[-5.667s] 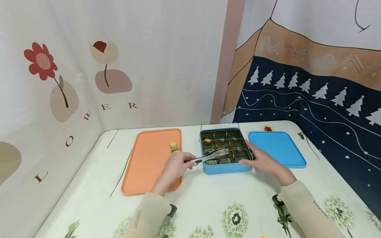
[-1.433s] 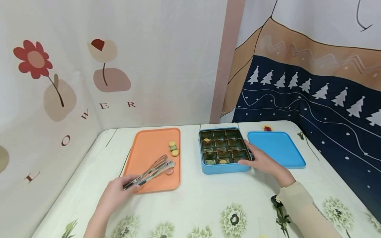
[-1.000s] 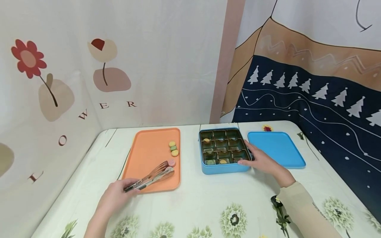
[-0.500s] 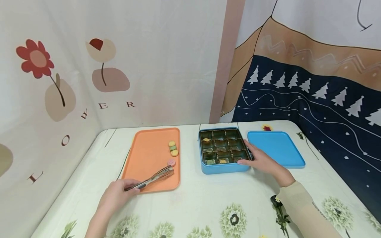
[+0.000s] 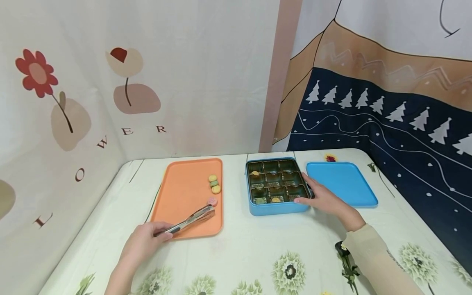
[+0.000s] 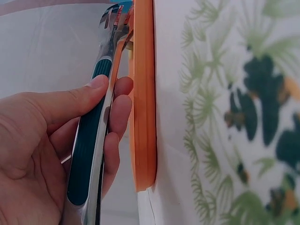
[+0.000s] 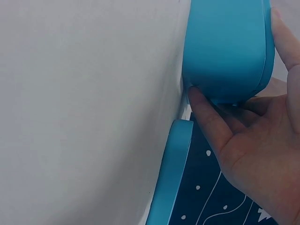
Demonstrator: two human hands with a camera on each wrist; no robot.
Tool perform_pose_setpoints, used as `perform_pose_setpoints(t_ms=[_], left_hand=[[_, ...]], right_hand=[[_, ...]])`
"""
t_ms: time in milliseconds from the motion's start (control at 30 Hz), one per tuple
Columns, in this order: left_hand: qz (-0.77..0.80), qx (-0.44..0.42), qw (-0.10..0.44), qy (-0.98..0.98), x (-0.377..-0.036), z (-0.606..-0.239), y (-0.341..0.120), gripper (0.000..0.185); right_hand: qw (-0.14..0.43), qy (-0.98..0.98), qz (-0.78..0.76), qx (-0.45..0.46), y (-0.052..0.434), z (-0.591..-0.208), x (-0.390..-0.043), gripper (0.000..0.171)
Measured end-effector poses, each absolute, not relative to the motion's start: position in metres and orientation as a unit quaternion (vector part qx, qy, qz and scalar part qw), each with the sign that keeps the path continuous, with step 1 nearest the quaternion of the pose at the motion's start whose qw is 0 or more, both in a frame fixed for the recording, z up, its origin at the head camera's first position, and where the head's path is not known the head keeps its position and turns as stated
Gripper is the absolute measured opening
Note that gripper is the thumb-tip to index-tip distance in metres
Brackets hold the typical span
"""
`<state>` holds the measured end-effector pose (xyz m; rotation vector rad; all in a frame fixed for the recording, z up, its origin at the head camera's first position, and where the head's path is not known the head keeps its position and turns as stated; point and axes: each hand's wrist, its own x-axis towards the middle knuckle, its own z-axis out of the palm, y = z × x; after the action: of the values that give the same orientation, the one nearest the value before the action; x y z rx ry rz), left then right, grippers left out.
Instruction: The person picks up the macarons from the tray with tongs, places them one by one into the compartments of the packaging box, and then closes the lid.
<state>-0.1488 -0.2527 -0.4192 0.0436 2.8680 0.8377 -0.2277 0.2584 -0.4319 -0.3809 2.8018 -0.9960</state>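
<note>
While the left hand (image 5: 147,239) curls its fingers round one pair of tongs (image 6: 86,154) above one orange tray (image 5: 178,182), the right hand (image 5: 324,198) holds one nine-slot blue box (image 5: 278,209). Four cookies (image 5: 216,189) show on the tray: two yellow, one green, one pink.

My head view is looking bright, tongs (image 5: 199,214) glinting; my left-wrist view is blurring flowers (image 6: 265,101) at three o'clock, my right showing shadowed surface (image 7: 117,168) toward seven.

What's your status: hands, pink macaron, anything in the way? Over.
Left hand grips tongs over tray; right hand holds tin. Pink macaron on tray, by tong tips. Lid right of tin, out of the way.
</note>
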Motion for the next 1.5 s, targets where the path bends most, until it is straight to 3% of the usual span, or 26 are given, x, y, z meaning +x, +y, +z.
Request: perform_pose_setpoints(t_ms=[1500], left_hand=[[0.306,0.023,0.042,0.951,-0.162,-0.403,-0.234,0.024]], right_hand=[[0.084,0.932,-0.333,-0.119,0.259,-0.43,-0.228,0.105]])
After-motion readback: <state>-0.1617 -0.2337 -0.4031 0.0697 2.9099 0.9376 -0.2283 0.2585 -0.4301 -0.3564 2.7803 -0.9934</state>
